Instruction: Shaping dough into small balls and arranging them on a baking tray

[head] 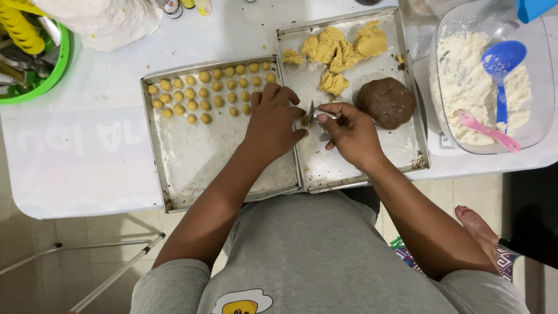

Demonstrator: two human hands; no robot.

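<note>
My left hand hovers over the seam between two metal trays, its fingertips pinching a small brown bit at the tip of a metal spoon. My right hand grips that spoon's handle. The left tray carries several rows of small yellow dough balls. On the right tray lie lumps of yellow dough and a round brown dough mass, just right of my right hand.
A clear tub of flour with a blue scoop and a pink utensil stands at right. A green basket sits at the far left, a white bag behind. White table edge lies near my torso.
</note>
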